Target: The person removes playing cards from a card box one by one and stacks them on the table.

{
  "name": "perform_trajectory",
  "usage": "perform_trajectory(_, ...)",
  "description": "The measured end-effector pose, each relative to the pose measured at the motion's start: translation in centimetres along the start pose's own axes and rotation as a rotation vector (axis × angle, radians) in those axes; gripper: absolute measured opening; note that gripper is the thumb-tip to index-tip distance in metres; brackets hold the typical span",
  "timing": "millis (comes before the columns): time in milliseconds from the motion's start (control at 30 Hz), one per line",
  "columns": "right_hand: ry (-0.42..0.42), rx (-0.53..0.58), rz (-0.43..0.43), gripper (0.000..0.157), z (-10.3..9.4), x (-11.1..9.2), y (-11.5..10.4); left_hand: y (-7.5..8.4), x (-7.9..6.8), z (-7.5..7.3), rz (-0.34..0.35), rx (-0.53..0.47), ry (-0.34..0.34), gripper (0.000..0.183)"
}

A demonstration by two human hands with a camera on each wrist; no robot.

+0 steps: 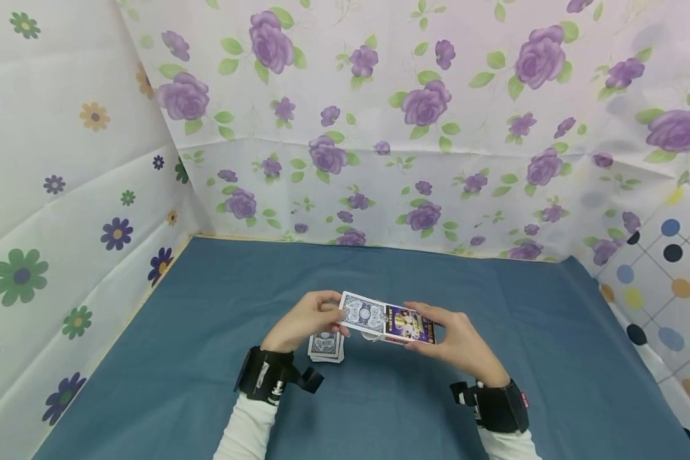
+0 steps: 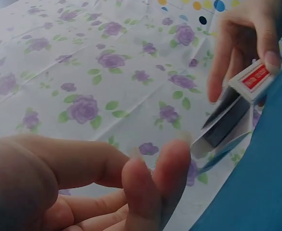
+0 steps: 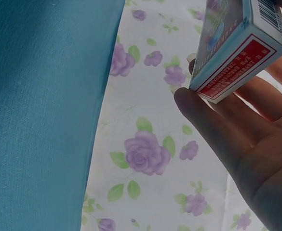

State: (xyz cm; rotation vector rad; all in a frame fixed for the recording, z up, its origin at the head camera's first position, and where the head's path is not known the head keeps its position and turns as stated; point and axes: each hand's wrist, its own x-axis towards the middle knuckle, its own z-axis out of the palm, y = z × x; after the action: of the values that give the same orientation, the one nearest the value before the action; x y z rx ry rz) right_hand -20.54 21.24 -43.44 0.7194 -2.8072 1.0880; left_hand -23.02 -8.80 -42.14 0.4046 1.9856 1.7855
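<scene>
My left hand [image 1: 307, 319] pinches the left end of a playing card [image 1: 363, 313] with a patterned blue-grey back. The card's right end meets the mouth of a purple card box [image 1: 412, 324]. My right hand [image 1: 457, 335] grips that box by its edges, thumb on the near side and fingers on the far side. In the left wrist view the box [image 2: 256, 79] shows its gaping end and a loose flap. The right wrist view shows the red panel on the box [image 3: 239, 67]. Below my left hand lies a stack of playing cards [image 1: 324, 345], partly hidden by the fingers.
A blue cloth [image 1: 207, 396] covers the table. Behind it hangs a white sheet with purple roses [image 1: 425, 102], and patterned sheets [image 1: 20, 275] close off both sides. A black strap with a camera mount sits on each wrist.
</scene>
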Motion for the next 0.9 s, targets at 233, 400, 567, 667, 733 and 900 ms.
perform_trajectory(233, 0.002, 0.005, -0.016, 0.065, 0.0, 0.0, 0.0, 0.1, -0.7, -1.3, 0.011, -0.017, 0.059, 0.039)
perform_trajectory(400, 0.001, 0.002, -0.008, 0.065, 0.0, 0.0, 0.0, 0.1, -0.9, -2.2, 0.011, -0.033, 0.151, 0.033)
perform_trajectory(567, 0.001, -0.006, 0.007, 0.065, 0.0, 0.0, 0.1, -0.3, -1.1, -3.1, 0.021, -0.028, 0.255, 0.030)
perform_trajectory(667, 0.005, -0.011, 0.011, 0.065, 0.1, 0.0, 0.2, -1.0, -0.9, -3.7, 0.007, 0.003, 0.319, 0.030)
perform_trajectory(733, 0.009, -0.010, 0.018, 0.065, 0.1, 0.0, 0.2, -1.8, -0.5, -4.0, -0.019, 0.043, 0.370, 0.030)
perform_trajectory(900, 0.023, -0.017, 0.008, 0.064, 0.3, 0.0, 0.4, -4.5, 0.8, -4.5, -0.121, 0.146, 0.499, 0.025)
